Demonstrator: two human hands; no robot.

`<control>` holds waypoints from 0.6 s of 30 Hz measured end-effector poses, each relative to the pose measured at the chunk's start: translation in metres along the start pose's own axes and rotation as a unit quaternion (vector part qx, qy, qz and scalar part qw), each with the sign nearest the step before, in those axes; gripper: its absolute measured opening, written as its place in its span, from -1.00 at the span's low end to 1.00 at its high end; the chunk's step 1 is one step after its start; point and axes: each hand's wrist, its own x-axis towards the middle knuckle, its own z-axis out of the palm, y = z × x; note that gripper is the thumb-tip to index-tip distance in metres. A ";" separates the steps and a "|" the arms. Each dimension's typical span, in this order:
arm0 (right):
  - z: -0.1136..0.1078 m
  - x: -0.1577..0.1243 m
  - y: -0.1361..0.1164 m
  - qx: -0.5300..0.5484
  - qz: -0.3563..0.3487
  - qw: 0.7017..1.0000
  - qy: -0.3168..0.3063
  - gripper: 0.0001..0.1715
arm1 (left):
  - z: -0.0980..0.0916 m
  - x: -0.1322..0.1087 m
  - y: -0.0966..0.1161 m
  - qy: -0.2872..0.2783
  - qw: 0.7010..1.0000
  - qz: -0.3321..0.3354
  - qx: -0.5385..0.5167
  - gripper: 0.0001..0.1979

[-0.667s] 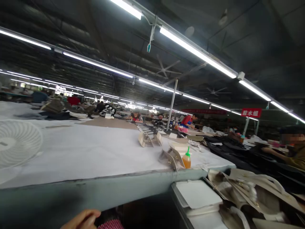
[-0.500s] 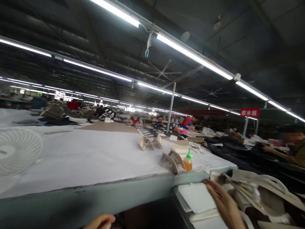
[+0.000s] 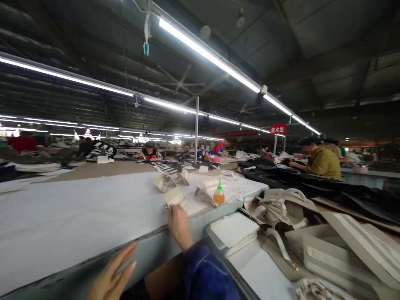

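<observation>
My right hand (image 3: 179, 227), in a blue sleeve, reaches over the table's front edge. Its fingers are closed on the lower edge of a beige folded bag piece (image 3: 175, 196), which stands tilted up from the white table top (image 3: 109, 208). Lower down, my left hand (image 3: 114, 271) is in front of the table edge with its fingers apart and nothing in it. Another beige folded bag piece (image 3: 203, 196) stands on the table, beside a squeeze bottle (image 3: 219, 195) of amber liquid with a green nozzle. A similar pair of beige pieces (image 3: 162, 182) sits behind.
Right of my right arm lies a stack of white sheets (image 3: 233, 229). Beyond it are beige bag parts (image 3: 331, 246) with handles, heaped up, and black material (image 3: 312, 193). A person in a yellow top (image 3: 325, 162) works at the right. A pole (image 3: 196, 131) rises behind the table.
The view has turned to the right. My right hand has gone from above the white stack leftward to the table and taken hold of a beige piece. My left hand has come further into view.
</observation>
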 end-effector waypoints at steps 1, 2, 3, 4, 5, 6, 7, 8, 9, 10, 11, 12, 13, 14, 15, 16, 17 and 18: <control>0.006 -0.004 -0.009 0.017 -0.027 0.999 -0.013 -0.70 | 0.006 0.012 0.005 -0.016 0.999 0.032 0.008 -0.39; 0.007 -0.010 -0.015 0.034 -0.053 0.998 -0.026 -0.69 | 0.009 0.024 0.010 -0.019 0.998 0.053 0.018 -0.39; 0.003 -0.016 -0.016 0.050 -0.077 0.995 -0.035 -0.67 | 0.011 0.035 0.014 -0.017 0.997 0.065 0.024 -0.40; -0.006 -0.024 -0.012 0.062 -0.095 0.993 -0.040 -0.65 | 0.009 0.045 0.016 -0.013 0.997 0.073 0.030 -0.39; -0.020 -0.033 -0.002 0.069 -0.107 0.991 -0.037 -0.64 | 0.005 0.052 0.016 -0.008 0.996 0.076 0.034 -0.40; -0.037 -0.043 0.014 0.069 -0.109 0.991 -0.024 -0.65 | -0.001 0.056 0.014 -0.004 0.996 0.076 0.038 -0.41; -0.058 -0.054 0.035 0.065 -0.105 0.992 -0.009 -0.66 | -0.008 0.057 0.011 0.000 0.996 0.075 0.042 -0.42; -0.079 -0.064 0.060 0.056 -0.102 0.993 -0.002 -0.64 | -0.014 0.056 0.007 0.006 0.996 0.075 0.046 -0.45; -0.100 -0.072 0.088 0.044 -0.105 0.994 -0.008 -0.55 | -0.020 0.053 0.002 0.014 0.996 0.077 0.051 -0.48; -0.120 -0.078 0.117 0.028 -0.105 0.994 -0.018 -0.41 | -0.023 0.050 -0.003 0.027 0.995 0.079 0.056 -0.51; -0.136 -0.081 0.146 0.009 -0.099 0.995 -0.027 -0.28 | -0.025 0.047 -0.008 0.045 0.993 0.084 0.064 -0.55; -0.148 -0.083 0.174 -0.013 -0.086 0.996 -0.033 -0.19 | -0.024 0.046 -0.013 0.068 0.991 0.090 0.073 -0.59; -0.156 -0.083 0.199 -0.037 -0.071 0.996 -0.036 -0.23 | -0.022 0.046 -0.016 0.094 0.987 0.095 0.086 -0.63; -0.161 -0.082 0.221 -0.056 -0.061 0.995 -0.048 -0.29 | -0.019 0.049 -0.019 0.121 0.982 0.100 0.101 -0.68; -0.162 -0.080 0.239 -0.073 -0.056 0.994 -0.062 -0.32 | -0.015 0.054 -0.021 0.143 0.977 0.106 0.116 -0.72; -0.161 -0.079 0.253 -0.090 -0.050 0.992 -0.074 -0.34 | -0.011 0.061 -0.022 0.156 0.973 0.113 0.128 -0.75; -0.159 -0.078 0.265 -0.103 -0.047 0.990 -0.090 -0.35 | -0.008 0.070 -0.022 0.162 0.970 0.122 0.138 -0.76; -0.156 -0.076 0.273 -0.112 -0.047 0.987 -0.105 -0.37 | -0.004 0.079 -0.021 0.161 0.967 0.132 0.145 -0.77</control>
